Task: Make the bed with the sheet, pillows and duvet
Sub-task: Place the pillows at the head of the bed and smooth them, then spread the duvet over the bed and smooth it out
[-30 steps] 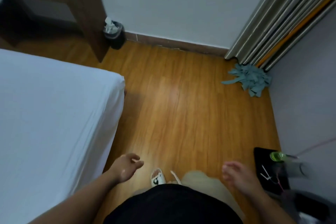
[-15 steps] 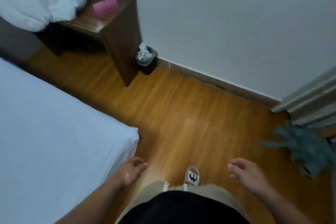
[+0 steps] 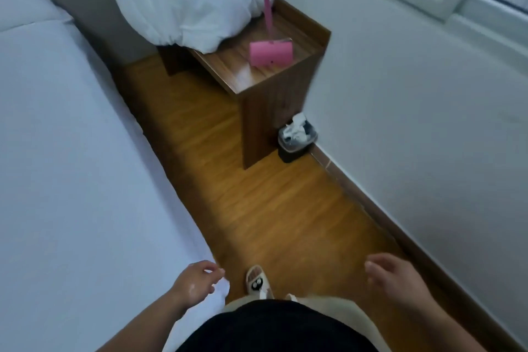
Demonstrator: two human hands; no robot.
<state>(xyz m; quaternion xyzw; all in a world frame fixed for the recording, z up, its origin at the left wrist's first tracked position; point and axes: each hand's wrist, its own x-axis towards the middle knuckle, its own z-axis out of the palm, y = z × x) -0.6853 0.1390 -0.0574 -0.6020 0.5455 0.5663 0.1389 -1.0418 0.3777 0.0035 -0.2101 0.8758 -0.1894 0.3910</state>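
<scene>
Holding nothing in the left hand (image 3: 197, 284), fingers loosely bent, right over the near corner of the sheet (image 3: 71, 166); hard to tell whether touching it. Holding nothing in the right hand (image 3: 397, 280) either, fingers loose and spread above the wood floor (image 3: 257, 208). Far ahead of both hands, up on the bedside table (image 3: 274, 111): a big white heap, most likely the duvet (image 3: 183, 0), with a pink lint roller (image 3: 271, 53) just beside it, on the side nearer the right hand. Looks soft, puffy and floppy, light for its bulk, and likely to sag and trail when lifted. Best to take hold with both hands wide apart, along one edge or deep under the heap, and to lift clear of the roller. Nothing more to do to the sheet, by the look of it: smooth and flat beside the left hand. Also a small bin (image 3: 297, 137) just past the table.
</scene>
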